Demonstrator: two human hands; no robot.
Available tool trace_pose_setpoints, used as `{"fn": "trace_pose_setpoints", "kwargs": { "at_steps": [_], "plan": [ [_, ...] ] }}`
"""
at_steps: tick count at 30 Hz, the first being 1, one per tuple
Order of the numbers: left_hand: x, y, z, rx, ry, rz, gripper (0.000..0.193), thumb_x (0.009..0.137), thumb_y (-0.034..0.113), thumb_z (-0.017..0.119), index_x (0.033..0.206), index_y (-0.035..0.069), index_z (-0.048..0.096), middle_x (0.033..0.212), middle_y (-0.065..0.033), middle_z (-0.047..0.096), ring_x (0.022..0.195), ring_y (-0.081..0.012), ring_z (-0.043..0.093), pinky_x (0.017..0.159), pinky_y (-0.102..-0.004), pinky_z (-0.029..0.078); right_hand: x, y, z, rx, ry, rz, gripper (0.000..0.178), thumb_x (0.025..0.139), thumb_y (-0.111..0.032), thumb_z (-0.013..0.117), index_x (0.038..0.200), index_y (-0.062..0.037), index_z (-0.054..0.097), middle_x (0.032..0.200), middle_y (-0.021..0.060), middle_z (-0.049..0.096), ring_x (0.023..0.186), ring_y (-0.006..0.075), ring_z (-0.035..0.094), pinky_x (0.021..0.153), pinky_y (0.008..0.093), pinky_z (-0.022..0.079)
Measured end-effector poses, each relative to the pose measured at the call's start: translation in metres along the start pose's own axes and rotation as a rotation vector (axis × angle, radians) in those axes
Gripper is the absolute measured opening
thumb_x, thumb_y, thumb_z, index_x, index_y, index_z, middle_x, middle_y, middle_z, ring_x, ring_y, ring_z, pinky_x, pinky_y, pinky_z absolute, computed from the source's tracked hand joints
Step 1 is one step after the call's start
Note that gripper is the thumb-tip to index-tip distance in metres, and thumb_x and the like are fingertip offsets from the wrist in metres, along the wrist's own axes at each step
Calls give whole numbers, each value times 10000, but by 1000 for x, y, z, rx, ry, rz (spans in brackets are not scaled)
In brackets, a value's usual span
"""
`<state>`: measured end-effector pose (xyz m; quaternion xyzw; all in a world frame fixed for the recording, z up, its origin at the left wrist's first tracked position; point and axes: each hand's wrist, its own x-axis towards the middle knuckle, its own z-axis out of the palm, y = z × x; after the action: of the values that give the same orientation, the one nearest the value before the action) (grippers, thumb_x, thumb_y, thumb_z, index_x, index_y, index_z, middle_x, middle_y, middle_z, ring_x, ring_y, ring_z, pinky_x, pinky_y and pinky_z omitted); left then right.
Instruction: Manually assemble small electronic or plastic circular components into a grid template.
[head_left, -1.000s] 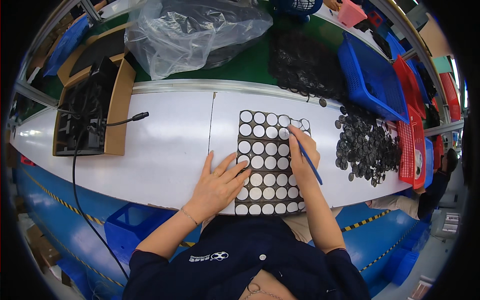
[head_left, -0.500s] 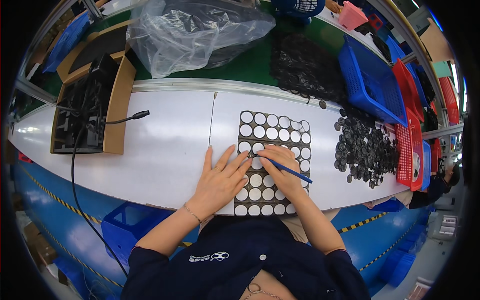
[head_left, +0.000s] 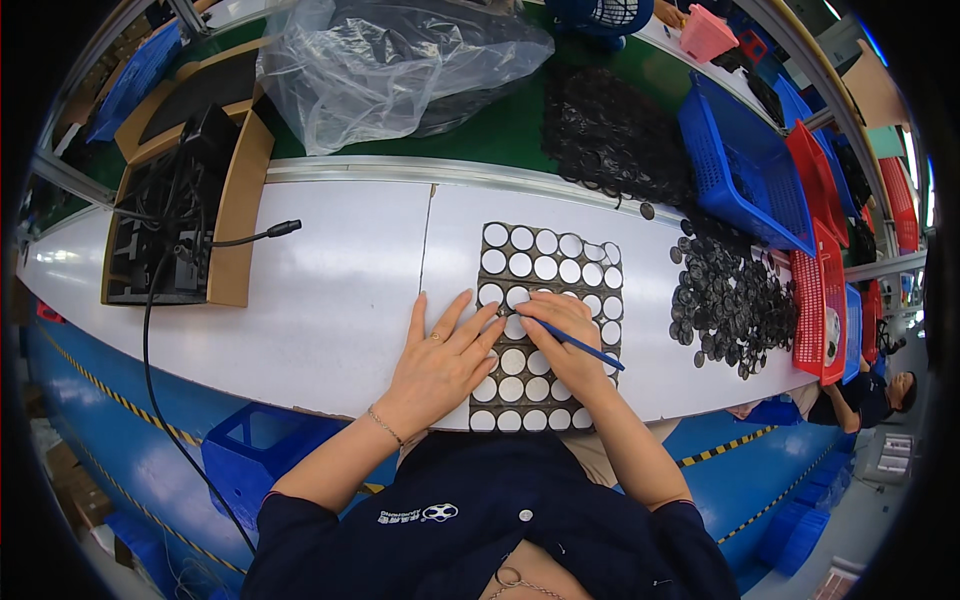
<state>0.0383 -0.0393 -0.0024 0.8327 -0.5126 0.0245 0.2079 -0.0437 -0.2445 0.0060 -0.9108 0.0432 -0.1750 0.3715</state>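
Observation:
A dark sheet (head_left: 483, 350) bearing rows of white round discs lies on the white table in front of me. My left hand (head_left: 443, 355) rests flat with fingers spread, its fingertips on the sheet's left part. In my right hand (head_left: 568, 340) is a slim blue pen-like tool (head_left: 592, 352), gripped between thumb and fingers. Its rear end points down and to the right, while the tip is by a disc near my left fingertips. My fingers hide the tip itself and several discs.
A pile of black round pieces (head_left: 730, 300) spreads at the right, beside a red basket (head_left: 818, 300) and a blue basket (head_left: 735, 170). Clear plastic bagging (head_left: 390, 75) lies behind. On the left stands a cardboard box (head_left: 236, 240) of cables. Another person (head_left: 868, 400) is at far right.
My hands and the blue tool keep almost the same place on the sheet. At the far right, the other person has come further into view.

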Motion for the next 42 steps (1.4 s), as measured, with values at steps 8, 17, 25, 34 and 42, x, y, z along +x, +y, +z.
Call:
{"fn": "trace_pose_setpoints", "kwargs": {
  "at_steps": [8, 17, 25, 34, 42],
  "plan": [
    [1, 0, -2, -6, 2, 2, 448, 916, 298, 684, 1335, 150, 627, 1457, -12, 544, 1443, -266, 391, 1162, -661, 222, 36, 26, -9, -527, 236, -330, 244, 884, -108, 728, 1125, -76, 705, 1096, 103, 730, 1121, 264, 667, 1029, 457, 428],
    [20, -8, -2, -1, 53, -40, 434, 920, 262, 687, 1329, 135, 619, 1443, -36, 552, 1421, -284, 414, 1135, -695, 222, 32, 21, 7, 43, 67, 76, 215, 945, -189, 688, 1117, -79, 756, 1162, 137, 732, 1186, 274, 633, 1044, 405, 421],
    [25, -14, 3, 21, 38, -82, 475, 935, 311, 664, 1371, 133, 603, 1478, -34, 534, 1453, -288, 376, 1141, -698, 201, 34, 16, 6, 50, 31, 81, 210, 931, -198, 702, 1102, -90, 760, 1152, 118, 736, 1198, 266, 632, 1071, 418, 384],
    [26, -15, 1, 22, 22, -90, 448, 941, 309, 653, 1350, 127, 623, 1482, -28, 532, 1449, -279, 381, 1121, -726, 202, 62, 26, 8, -501, 186, -389, 210, 913, -102, 700, 1111, -33, 705, 1087, 114, 735, 1151, 281, 652, 1013, 447, 447],
    [40, -12, -11, 40, -40, -87, 441, 946, 307, 647, 1345, 120, 621, 1460, -27, 541, 1427, -294, 402, 1118, -708, 235, 70, 35, -7, 168, 171, 138, 211, 969, -180, 657, 1106, -42, 739, 1105, 150, 737, 1055, 295, 684, 924, 381, 513]
  ]
}}
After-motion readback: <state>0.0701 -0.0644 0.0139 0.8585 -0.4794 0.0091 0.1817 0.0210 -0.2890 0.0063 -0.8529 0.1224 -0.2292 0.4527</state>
